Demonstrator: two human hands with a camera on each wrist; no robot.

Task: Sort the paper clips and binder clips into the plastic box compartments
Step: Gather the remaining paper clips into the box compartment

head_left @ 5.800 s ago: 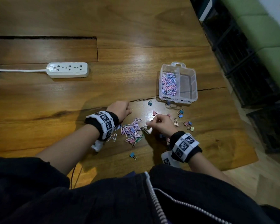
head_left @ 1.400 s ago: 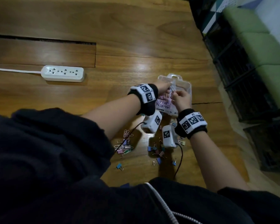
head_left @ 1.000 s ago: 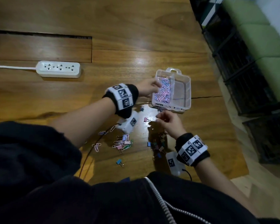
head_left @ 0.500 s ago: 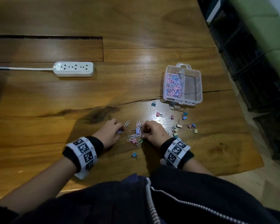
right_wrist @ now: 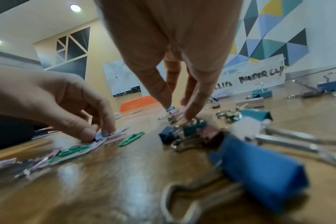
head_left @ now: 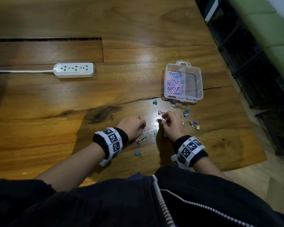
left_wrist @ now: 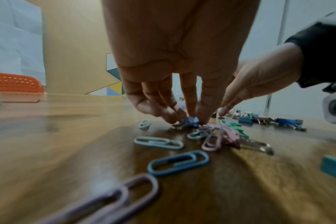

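The clear plastic box (head_left: 202, 86) stands at the right of the table; its left compartment holds pink and blue paper clips (head_left: 174, 82), and the right one looks bare. My left hand (head_left: 140, 128) pinches a small blue binder clip (left_wrist: 190, 121) lying among loose paper clips (head_left: 146, 133). My right hand (head_left: 162, 119) pinches a pink binder clip (right_wrist: 173, 112) on the table with thumb and fingers. More binder clips (head_left: 193, 122) lie scattered to the right, between my hands and the box.
A white power strip (head_left: 74, 70) with its cable lies at the far left. The table's edge (head_left: 252, 145) runs close by on the right, with dark crates (head_left: 252, 71) and a green sofa (head_left: 269, 22) beyond it. A blue binder clip (head_left: 138, 153) lies near my body.
Both hands came back from the box to the loose clips. Over the last half second the right hand shifted from the paper clip pile toward the pink binder clip; the left stayed at the pile.
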